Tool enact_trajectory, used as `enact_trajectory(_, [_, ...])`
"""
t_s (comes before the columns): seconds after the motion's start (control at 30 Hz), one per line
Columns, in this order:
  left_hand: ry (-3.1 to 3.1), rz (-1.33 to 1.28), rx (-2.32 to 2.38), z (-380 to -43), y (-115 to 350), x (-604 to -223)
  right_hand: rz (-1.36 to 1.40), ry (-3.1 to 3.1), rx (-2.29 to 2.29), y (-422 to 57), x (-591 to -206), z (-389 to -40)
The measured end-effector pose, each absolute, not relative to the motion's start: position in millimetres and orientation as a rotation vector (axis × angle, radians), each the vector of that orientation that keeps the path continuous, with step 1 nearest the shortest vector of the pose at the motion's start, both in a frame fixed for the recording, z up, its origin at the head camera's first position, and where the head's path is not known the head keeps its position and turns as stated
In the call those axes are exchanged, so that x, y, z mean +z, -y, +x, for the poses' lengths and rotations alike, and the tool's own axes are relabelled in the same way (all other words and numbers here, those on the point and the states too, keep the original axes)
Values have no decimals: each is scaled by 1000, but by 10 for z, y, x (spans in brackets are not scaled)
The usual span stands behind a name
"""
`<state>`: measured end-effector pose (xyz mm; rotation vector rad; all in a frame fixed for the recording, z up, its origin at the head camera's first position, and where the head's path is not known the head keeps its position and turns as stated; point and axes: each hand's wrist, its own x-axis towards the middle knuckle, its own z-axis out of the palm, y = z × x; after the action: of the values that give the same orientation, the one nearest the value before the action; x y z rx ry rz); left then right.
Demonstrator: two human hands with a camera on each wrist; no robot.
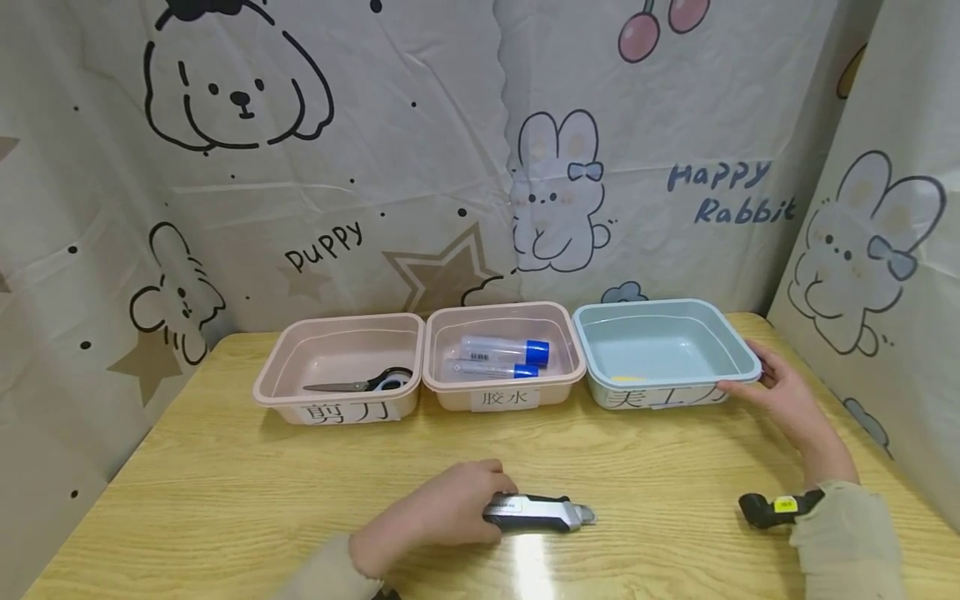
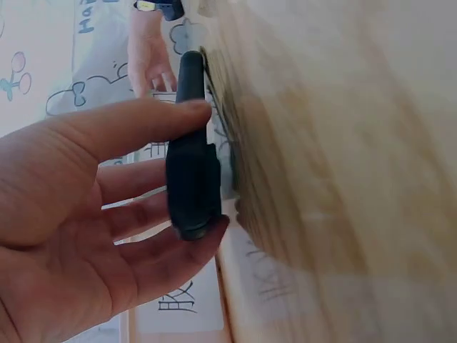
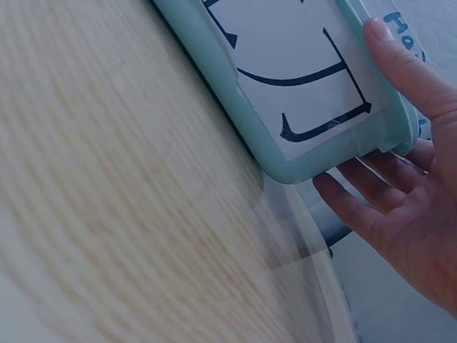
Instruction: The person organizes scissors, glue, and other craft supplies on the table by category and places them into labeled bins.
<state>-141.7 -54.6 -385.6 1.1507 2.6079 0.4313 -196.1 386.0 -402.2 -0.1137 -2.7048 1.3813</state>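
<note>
My left hand (image 1: 461, 504) grips a black-and-silver utility knife (image 1: 536, 512) low over the front middle of the table. The knife's head points right; in the left wrist view the thumb and fingers pinch its dark body (image 2: 191, 164) from both sides. At the right, my right hand (image 1: 783, 396) holds the front right corner of a light-blue bin (image 1: 667, 385). Its thumb lies on the rim and its fingers are against the side wall, as the right wrist view shows. A yellow strip (image 1: 627, 379) shows inside this bin near the front wall.
Left of the blue bin stands a pink bin (image 1: 504, 309) with glue tubes (image 1: 504, 350) with blue caps. Beside it, another pink bin (image 1: 345, 325) holds scissors (image 1: 367, 383). Labels face forward on all three. A printed cloth (image 1: 420, 167) hangs behind the wooden table (image 1: 300, 483).
</note>
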Motion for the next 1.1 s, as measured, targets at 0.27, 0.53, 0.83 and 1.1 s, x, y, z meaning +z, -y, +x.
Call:
enact_trajectory(0.27, [-2721, 1144, 576, -1498, 383, -3847, -110, 2706, 1376, -3859, -4018, -1957])
enact_trajectory(0.53, [-2878, 1127, 644, -1686, 30, -3705, -120, 2703, 1366, -3879, -4032, -1971])
enact_trajectory(0.83, [-2922, 1150, 679, -1874, -290, -3559, -117, 2694, 1384, -3830, -4007, -1968])
enact_trajectory(1.1, [-2917, 1097, 761, -2110, -558, -3420, -127, 2693, 1369, -3848, -4015, -1959])
